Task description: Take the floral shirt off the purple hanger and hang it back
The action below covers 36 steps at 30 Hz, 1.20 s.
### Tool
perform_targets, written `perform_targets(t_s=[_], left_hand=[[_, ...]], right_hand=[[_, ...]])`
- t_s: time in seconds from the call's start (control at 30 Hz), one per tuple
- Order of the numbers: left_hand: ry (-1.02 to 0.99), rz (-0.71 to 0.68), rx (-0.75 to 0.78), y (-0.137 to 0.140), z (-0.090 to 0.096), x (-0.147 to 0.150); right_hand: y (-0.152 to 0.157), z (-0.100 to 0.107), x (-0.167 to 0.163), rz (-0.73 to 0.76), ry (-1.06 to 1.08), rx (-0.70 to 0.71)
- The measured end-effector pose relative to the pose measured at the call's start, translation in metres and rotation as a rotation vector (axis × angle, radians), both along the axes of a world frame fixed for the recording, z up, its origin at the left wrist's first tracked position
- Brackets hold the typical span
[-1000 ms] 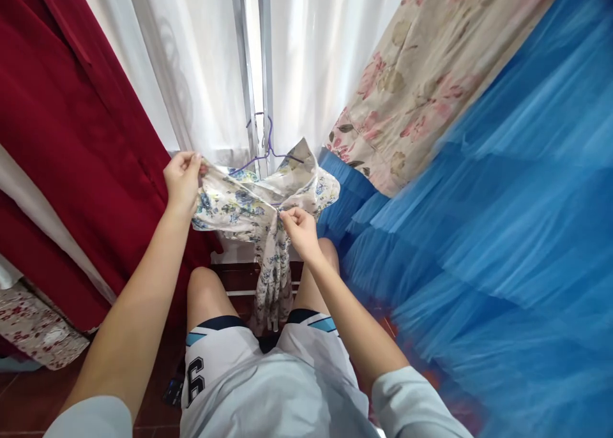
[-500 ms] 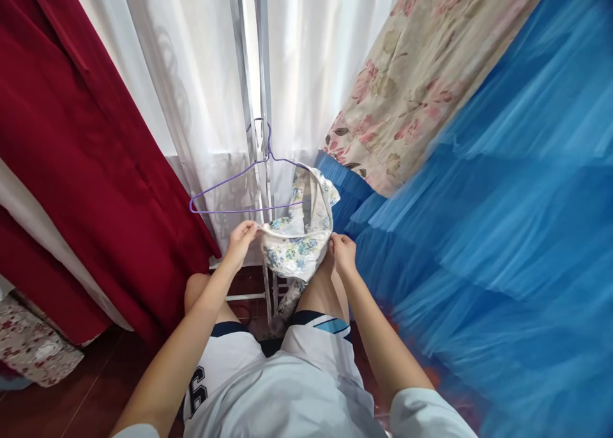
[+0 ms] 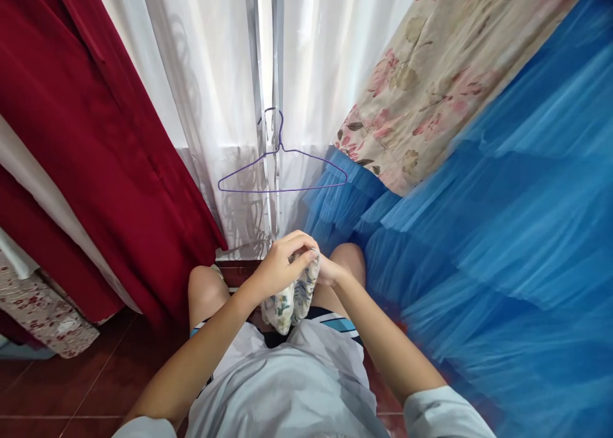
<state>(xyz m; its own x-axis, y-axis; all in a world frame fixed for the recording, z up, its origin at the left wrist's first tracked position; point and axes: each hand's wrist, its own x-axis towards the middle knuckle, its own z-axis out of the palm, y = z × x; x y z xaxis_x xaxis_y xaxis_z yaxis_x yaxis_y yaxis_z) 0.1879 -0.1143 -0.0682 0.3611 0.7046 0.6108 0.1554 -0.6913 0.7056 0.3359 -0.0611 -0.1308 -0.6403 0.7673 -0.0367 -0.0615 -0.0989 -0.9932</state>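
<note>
A white garment with blue and green flowers [image 3: 280,310] is bunched up and hangs folded over my lap. My left hand [image 3: 286,264] is closed over its upper end, thumb on the near side. Close against it, my right hand [image 3: 328,271] grips the same cloth from the right; its fingertips are partly hidden behind the fabric and the left hand. Beyond both hands, a bare purple wire hanger [image 3: 282,149] hangs by its hook on a white metal rack post [image 3: 269,202].
White curtain cloth [image 3: 211,74] hangs behind the rack. Dark red fabric [image 3: 129,144] drapes down at the left. On the right hang a beige floral cloth [image 3: 407,80] and layered blue tulle [image 3: 493,214]. Reddish floor tiles [image 3: 110,374] show at lower left.
The garment has come off the hanger, which now hangs level and bare. My hands have drawn together and closer to my lap, and the spread cloth is now gathered between them.
</note>
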Motion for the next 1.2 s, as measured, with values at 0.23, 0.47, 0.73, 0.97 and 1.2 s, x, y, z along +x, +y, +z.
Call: perform_targets(t_s=[0.23,0.47,0.73,0.97,1.2], left_hand=[[-0.238,0.218,-0.34,0.024,-0.016,-0.035],[-0.3,-0.295,-0.884,-0.003,-0.066,-0.04],[0.032,0.104,-0.651,-0.012,-0.123,-0.07],[-0.104,0.307,-0.466,0.004,-0.089,-0.106],[-0.197,0.322,-0.477,-0.007,-0.012,-0.159]], right_hand=[[-0.024,0.009,0.011,0.25,0.007,-0.211],[-0.025,0.046,0.024,-0.096,0.126,0.029],[-0.014,0.086,0.055,-0.504,0.025,0.379],[0.051,0.114,0.057,-0.696,-0.157,0.922],[0.124,0.096,0.038,-0.507,-0.373,1.082]])
